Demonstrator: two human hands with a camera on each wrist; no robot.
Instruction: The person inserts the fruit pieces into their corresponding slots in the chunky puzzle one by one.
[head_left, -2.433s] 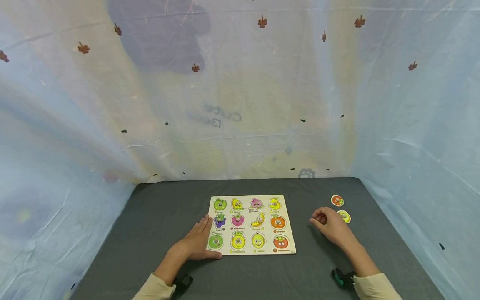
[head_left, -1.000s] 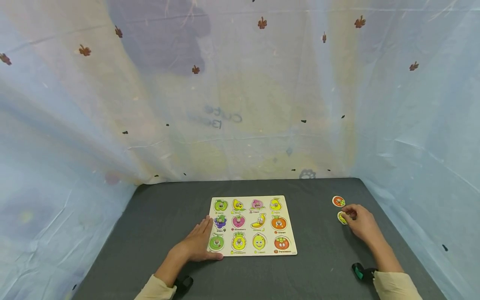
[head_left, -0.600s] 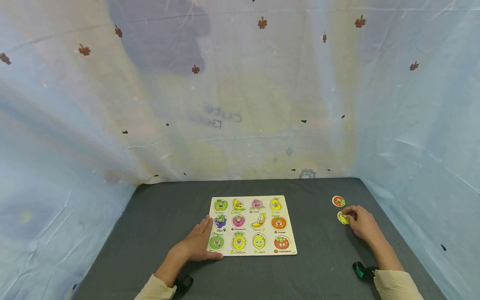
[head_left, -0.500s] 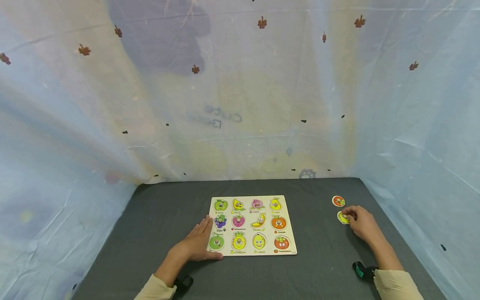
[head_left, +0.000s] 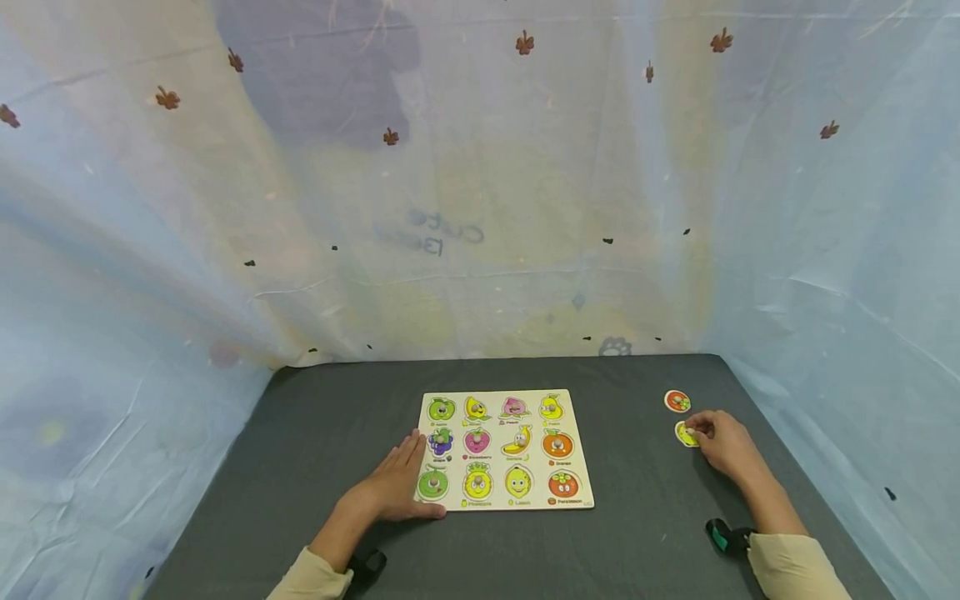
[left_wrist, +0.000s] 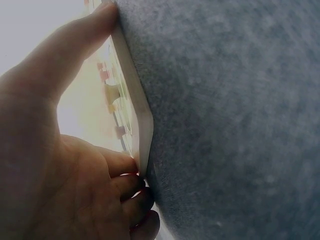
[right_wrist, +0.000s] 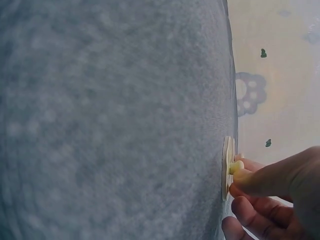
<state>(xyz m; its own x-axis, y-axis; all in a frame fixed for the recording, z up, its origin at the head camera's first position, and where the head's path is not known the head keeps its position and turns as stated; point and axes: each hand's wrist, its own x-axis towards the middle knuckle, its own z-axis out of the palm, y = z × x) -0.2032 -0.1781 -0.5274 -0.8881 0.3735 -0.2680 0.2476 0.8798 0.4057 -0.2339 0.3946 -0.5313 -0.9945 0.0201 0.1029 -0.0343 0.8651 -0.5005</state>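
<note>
A pale wooden fruit puzzle board (head_left: 498,423) lies on the dark cloth, its pictures in rows. My left hand (head_left: 393,479) rests at its left edge with fingers straight and thumb along the near left corner; the left wrist view shows the thumb against the board's edge (left_wrist: 137,90). To the right, my right hand (head_left: 723,446) pinches the small knob (right_wrist: 236,167) of a yellow puzzle piece (head_left: 684,434) between thumb and fingers. That piece appears to be on the cloth, partly covered by the fingertips. A round red-orange puzzle piece (head_left: 677,401) lies just beyond it.
The dark cloth (head_left: 337,417) covers the table. Pale patterned curtains (head_left: 480,183) stand behind it and at both sides. Black straps with small devices (head_left: 727,537) sit at both wrists.
Since the earliest frame my right hand has moved right, from the cloth beside the board to the yellow puzzle piece, and has taken its knob. The left hand and the board have stayed put.
</note>
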